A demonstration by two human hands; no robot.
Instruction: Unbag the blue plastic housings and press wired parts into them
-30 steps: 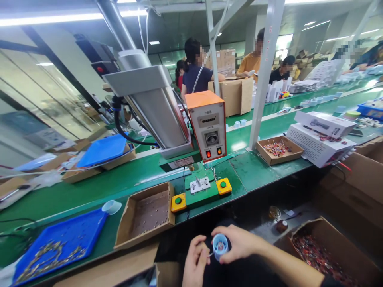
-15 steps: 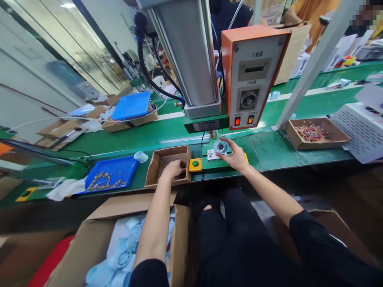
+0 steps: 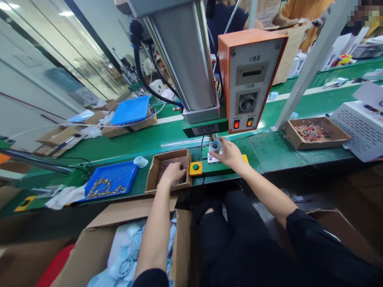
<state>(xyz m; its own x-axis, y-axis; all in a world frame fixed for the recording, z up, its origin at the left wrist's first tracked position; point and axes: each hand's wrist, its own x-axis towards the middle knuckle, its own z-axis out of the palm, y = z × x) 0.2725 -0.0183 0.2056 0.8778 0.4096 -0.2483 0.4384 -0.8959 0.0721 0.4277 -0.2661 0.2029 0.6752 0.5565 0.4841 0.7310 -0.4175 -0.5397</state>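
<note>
Holds a pale-blue plastic cup (image 3: 214, 145) in curled right hand (image 3: 230, 154). Has half-closed left hand (image 3: 173, 173) in brown cardboard box (image 3: 152, 174); cannot tell its hold.

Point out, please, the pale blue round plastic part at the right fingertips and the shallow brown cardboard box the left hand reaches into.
Pale blue round plastic part (image 3: 214, 144): head view, on its visible middle.
Shallow brown cardboard box (image 3: 171, 156): head view, on its inner far wall.

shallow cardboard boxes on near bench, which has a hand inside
The left box, beside the blue tray: the left hand is inside; the right box has none.
</note>
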